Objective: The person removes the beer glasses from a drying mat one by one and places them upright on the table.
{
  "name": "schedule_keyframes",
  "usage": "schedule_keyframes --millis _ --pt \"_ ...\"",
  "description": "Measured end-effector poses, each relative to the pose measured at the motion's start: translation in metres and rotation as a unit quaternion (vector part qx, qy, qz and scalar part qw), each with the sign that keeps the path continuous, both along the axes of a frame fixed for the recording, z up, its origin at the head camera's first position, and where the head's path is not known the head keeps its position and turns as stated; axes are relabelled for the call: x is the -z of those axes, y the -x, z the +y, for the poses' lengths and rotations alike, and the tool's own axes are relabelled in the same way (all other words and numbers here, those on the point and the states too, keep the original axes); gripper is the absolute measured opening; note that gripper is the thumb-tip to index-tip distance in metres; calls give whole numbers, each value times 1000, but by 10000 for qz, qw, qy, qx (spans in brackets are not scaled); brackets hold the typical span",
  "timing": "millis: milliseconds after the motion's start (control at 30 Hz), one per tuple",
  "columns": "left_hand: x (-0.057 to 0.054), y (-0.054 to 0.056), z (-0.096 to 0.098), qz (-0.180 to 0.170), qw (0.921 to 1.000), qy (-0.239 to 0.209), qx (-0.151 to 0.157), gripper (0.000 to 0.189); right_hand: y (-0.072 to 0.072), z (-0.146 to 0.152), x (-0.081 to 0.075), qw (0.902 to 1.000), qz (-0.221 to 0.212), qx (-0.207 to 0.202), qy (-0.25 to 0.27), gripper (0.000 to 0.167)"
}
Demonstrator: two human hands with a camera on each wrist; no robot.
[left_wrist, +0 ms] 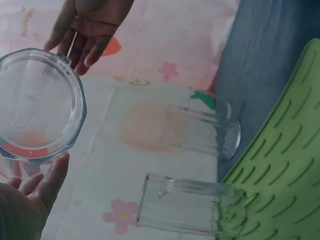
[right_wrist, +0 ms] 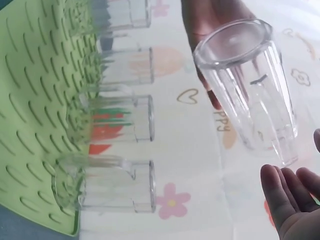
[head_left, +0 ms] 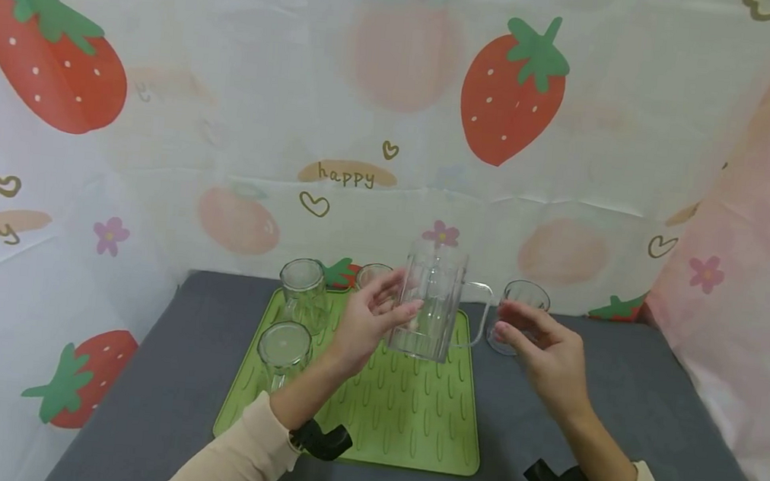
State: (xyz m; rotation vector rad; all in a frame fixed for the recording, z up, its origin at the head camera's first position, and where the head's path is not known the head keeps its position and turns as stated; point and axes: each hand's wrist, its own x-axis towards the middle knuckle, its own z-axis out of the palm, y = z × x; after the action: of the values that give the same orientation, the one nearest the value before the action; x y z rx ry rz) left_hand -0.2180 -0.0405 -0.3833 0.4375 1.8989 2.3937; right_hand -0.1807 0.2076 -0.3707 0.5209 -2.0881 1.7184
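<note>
A clear faceted glass mug [head_left: 433, 298] is held in the air above the green mat [head_left: 411, 418], its handle [head_left: 486, 310] facing right. My left hand [head_left: 365, 323] grips the mug's body from the left, thumb on the near side. In the left wrist view, the round base of the mug [left_wrist: 37, 105] faces the camera. To the right of the handle is my right hand [head_left: 552, 358], fingers loosely bent with nothing between them. The right wrist view shows its fingertips [right_wrist: 270, 175] close to the handle; whether they touch it, I cannot tell.
Two glass mugs stand at the mat's left side, one at the back [head_left: 305, 294] and another nearer [head_left: 284, 350]. A further glass [head_left: 374, 274] is partly hidden behind my left hand. Right of the mat, a clear glass [head_left: 525, 292] stands on the grey tabletop [head_left: 145, 388]. A printed curtain [head_left: 266, 108] hangs behind.
</note>
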Motion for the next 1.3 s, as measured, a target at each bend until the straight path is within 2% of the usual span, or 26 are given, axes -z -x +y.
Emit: schedule_keyframes --millis 100,233,433,767,1167,1300 --pt "7 -3 -1 398 9992 42 8 73 0 0 2 9976 -482 -274 411 33" --pt "15 -7 -2 791 9968 -97 45 79 0 -2 4 9929 -785 -512 731 37" --pt "25 -11 -2 1063 9943 -89 -48 82 2 -5 9 9889 -1059 -688 780 38" --pt "37 -13 -2 1568 9875 -26 -137 88 3 -7 15 9729 -1526 -1211 1245 30" --pt "40 -14 -4 1926 9812 12 -96 84 6 -9 18 9735 -1642 -1108 1147 22" --pt "39 -14 -4 1944 9809 12 -110 86 7 -10 16 9744 -1710 -1003 1062 30"
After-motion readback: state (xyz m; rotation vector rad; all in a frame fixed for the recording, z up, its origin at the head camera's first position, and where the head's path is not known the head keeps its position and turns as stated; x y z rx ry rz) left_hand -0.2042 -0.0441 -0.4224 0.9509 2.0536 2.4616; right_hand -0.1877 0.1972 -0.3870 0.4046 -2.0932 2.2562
